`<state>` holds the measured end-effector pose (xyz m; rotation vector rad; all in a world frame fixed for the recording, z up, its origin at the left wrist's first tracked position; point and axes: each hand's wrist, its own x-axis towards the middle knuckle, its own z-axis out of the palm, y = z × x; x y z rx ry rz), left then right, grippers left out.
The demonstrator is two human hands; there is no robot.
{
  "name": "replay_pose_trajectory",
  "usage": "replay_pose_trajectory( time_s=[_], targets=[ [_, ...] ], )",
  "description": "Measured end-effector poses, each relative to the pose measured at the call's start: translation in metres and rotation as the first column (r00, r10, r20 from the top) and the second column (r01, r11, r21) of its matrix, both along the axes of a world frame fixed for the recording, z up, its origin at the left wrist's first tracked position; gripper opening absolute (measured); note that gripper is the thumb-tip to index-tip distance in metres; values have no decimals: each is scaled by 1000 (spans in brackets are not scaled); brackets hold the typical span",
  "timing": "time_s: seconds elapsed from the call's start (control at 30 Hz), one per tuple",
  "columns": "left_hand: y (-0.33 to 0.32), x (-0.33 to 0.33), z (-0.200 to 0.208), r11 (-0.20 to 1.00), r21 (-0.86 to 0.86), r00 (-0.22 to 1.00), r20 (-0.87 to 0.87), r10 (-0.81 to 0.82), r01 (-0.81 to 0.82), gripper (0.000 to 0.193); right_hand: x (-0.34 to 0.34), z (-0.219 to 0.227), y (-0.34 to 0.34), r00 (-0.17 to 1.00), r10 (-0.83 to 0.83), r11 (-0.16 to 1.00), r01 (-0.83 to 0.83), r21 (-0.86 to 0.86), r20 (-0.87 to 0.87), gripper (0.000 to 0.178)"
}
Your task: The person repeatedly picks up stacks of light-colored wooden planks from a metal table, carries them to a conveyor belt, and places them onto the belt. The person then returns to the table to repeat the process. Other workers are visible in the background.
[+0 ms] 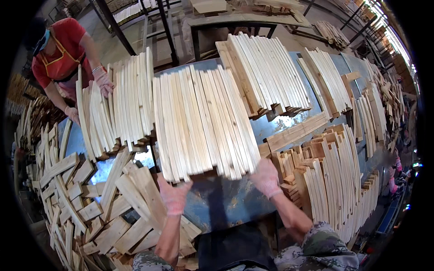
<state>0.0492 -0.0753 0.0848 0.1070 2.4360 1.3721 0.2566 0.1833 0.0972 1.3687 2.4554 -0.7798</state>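
A wide row of pale wooden slats (203, 122), standing side by side on edge, lies lengthwise in front of me. My left hand (173, 195), in a pink knit glove, grips the row at its near left corner, its fingers partly hidden beneath the slat ends. At the near right corner my right hand (266, 178), gloved alike, presses against the outermost slat with the fingers curled out of sight. The near ends are uneven, some sticking out farther than others. Below them shows the worn blue tabletop (226, 198).
Loose boards (99, 212) lie jumbled at the left. Beyond them, a co-worker (63, 54) in red handles another slat row (131, 99). More slats (271, 72) stand at the far right, with stacked pieces (334, 167) nearer. A single board (296, 132) lies between them.
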Motion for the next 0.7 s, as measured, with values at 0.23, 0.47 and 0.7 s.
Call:
replay_pose_trajectory(
  time_s=[0.23,0.47,0.7],
  targets=[
    [-114,65,19,869,-255,875,364,-321,425,73,151,-35,-114,974,-183,974,198,-111,136,63],
    [-86,-37,-36,671,-527,843,194,-502,521,57,100,13,-26,959,-253,721,97,-686,-131,53],
    [-52,-101,-119,862,-4,773,445,-453,507,97,2,-64,24,946,-324,893,301,-335,-15,85]
  ],
)
